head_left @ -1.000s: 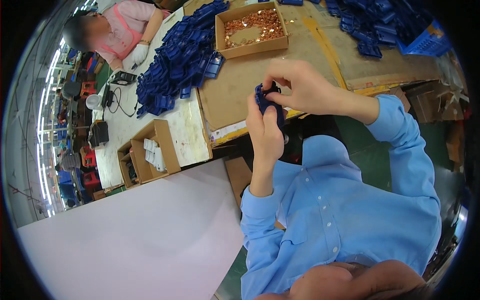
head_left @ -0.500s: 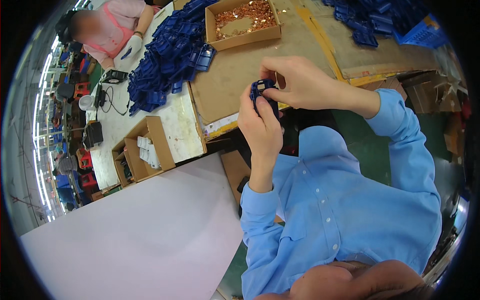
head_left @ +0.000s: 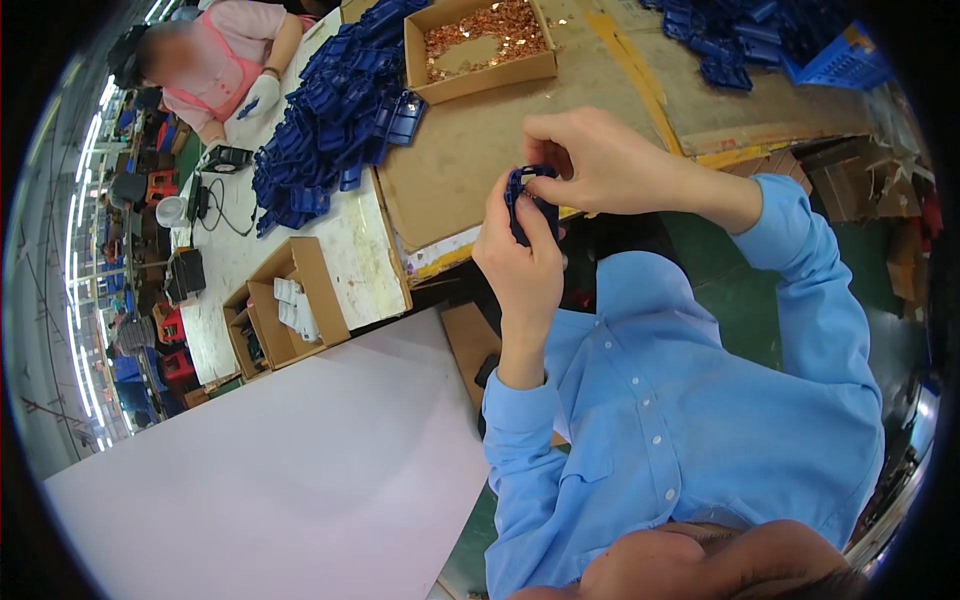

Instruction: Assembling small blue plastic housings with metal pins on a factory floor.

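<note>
My left hand (head_left: pixel 522 262) is closed around a dark blue plastic casing (head_left: pixel 547 214), held up just off the table's near edge. Its thumb lies along the front of the casing. Over the casing's upper end, my right hand (head_left: pixel 605 165) is bent in a pinch, thumb and fingertips pressed to the opening there. Anything small between those fingertips is hidden. Beyond my hands, a cardboard tray (head_left: pixel 490 73) holds many small copper-coloured metal pieces. To its left lies a large heap of similar blue plastic parts (head_left: pixel 335 110).
Brown cardboard (head_left: pixel 430 195) covers the worktable. At the far right are more blue parts (head_left: pixel 725 50) and a blue basket (head_left: pixel 850 62). A cardboard box (head_left: pixel 322 290) with white pieces stands left. A white panel (head_left: pixel 270 460) fills the lower left. A gloved co-worker (head_left: pixel 225 70) sits far left.
The casing has tipped in my left hand, so its upper face shows less. My right fingertips remain at its upper end. The co-worker's gloved hand has shifted slightly.
</note>
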`<state>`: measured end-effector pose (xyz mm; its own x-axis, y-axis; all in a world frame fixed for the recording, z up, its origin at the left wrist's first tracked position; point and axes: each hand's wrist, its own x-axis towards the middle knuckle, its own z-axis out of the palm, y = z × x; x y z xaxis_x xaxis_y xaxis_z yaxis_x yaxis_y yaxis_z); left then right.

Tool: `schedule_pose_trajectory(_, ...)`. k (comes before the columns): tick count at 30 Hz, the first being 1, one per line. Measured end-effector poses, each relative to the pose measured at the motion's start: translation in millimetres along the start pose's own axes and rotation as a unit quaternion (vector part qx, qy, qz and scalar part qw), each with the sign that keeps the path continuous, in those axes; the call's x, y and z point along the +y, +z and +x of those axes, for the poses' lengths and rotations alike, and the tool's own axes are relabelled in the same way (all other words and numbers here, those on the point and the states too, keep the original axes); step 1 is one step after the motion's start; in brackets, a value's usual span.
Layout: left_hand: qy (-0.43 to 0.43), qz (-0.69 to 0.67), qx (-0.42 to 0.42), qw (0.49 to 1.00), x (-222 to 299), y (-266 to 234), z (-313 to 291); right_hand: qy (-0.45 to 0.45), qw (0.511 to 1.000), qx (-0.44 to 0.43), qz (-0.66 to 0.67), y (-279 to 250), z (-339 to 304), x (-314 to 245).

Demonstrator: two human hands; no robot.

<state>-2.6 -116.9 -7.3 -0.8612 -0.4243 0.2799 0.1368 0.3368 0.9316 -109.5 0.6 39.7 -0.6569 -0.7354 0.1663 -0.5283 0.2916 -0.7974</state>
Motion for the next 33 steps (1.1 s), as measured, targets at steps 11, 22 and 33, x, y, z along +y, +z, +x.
schedule_pose_trajectory(11,0.011,-0.002,-0.007,1.0,-1,3,1,0.0,0.999,0.006,-0.044,-1,-5,2)
schedule_pose_trajectory(22,-0.057,-0.021,-0.034,0.998,6,3,2,0.022,1.0,-0.013,-0.013,1,-7,12)
schedule_pose_trajectory(33,-0.035,-0.05,-0.045,0.997,3,4,-3,0.009,0.999,-0.053,0.004,-13,-8,3)
